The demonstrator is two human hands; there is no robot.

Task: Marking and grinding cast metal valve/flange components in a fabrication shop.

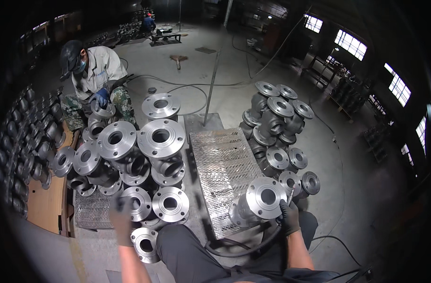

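Observation:
My right hand [289, 218], in a dark glove, is closed around a slim hand tool [291, 194] with a narrow tip. Just left of it, a flanged metal valve body [258, 205] rests on the slatted metal bench top [218, 188], its round flange tilted up. My left hand [122, 212], gloved and smeared by motion, is at the left edge of another flanged valve body [139, 200]; its grip is unclear. Several more valve bodies [161, 137] are stacked in front of and beside that hand.
A black hose [244, 252] curves below the bench towards my right hand. Stacked valve bodies [280, 107] stand beyond the bench's right side. At the left, a co-worker [100, 70] bends over a valve body. Dark castings [29, 137] crowd the left edge; a pole [213, 80] rises behind the bench.

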